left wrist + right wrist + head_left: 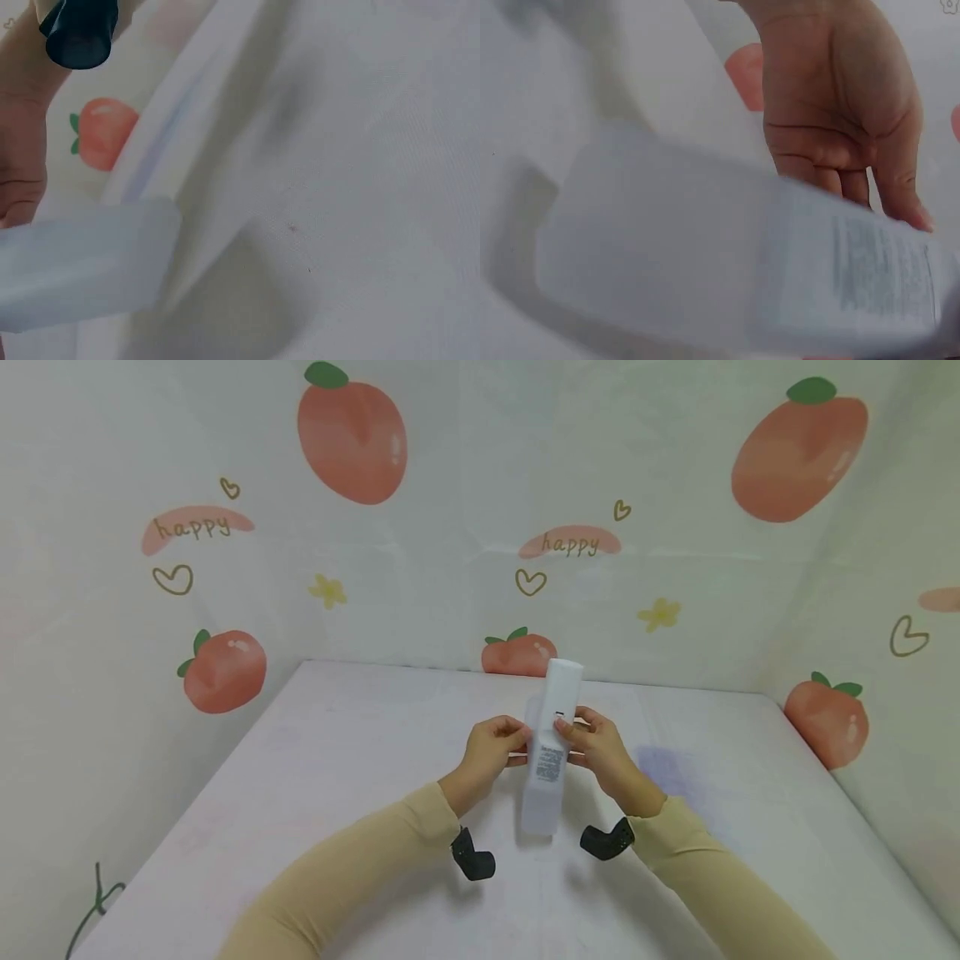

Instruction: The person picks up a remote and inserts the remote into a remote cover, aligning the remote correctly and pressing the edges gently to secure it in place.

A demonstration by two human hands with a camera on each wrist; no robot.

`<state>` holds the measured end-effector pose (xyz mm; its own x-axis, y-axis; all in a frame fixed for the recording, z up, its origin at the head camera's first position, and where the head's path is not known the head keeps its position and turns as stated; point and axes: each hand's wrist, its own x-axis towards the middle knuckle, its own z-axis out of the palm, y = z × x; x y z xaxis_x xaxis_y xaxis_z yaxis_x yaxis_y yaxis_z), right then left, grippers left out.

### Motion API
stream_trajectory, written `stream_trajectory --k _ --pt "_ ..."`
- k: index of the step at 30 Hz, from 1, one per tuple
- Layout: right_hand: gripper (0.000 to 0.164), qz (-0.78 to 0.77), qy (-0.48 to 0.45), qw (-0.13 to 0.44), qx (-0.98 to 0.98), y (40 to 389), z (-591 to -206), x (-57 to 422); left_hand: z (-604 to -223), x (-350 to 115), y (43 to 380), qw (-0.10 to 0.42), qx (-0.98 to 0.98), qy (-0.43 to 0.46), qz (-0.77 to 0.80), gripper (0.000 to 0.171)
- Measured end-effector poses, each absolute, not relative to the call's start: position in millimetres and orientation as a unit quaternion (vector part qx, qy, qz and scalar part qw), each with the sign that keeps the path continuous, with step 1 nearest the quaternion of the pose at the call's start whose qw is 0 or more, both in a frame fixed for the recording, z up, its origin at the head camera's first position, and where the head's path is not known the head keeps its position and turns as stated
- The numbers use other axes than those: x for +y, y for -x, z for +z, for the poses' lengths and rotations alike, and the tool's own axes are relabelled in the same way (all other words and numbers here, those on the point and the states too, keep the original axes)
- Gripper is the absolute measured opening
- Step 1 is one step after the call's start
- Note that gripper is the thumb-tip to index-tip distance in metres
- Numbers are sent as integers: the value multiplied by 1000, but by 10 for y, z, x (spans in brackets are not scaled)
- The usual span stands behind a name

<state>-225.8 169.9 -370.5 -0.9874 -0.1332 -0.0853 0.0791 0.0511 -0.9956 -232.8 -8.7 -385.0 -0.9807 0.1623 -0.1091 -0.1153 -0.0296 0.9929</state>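
Note:
A long white plastic device (pixel 550 797) with a printed grey label and a small dark slot is held up over the table, its top tilted slightly right in the head view. My left hand (pixel 487 753) pinches its left edge near the middle. On the other side my right hand (pixel 609 758) grips it, thumb on the front face by the slot and fingers behind. The lower end of the device (pixel 82 262) shows in the left wrist view, casting a shadow. In the right wrist view the label side of the device (pixel 667 240) lies blurred across the palm (pixel 832 82).
The table (pixel 360 718) wears a white cloth with faint coloured smudges. Behind and beside it hang white curtains (pixel 450 468) printed with red fruit and hearts. Black wrist cameras (pixel 474 858) sit at both cuffs. A dark green cord (pixel 97 902) hangs at the lower left.

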Motion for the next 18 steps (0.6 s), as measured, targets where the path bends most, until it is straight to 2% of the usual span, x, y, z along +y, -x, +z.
stream_trajectory --k 4,12,18 --pt "46 -664 38 87 741 2241 -3685 1681 -3800 -56 2338 83 696 6 714 7" --pt "45 -634 59 99 764 2185 -3642 1577 -3690 -66 2439 126 705 35 697 8" --pt "44 -638 29 97 764 2183 -3662 1563 -3783 -64 2422 115 693 38 710 5"
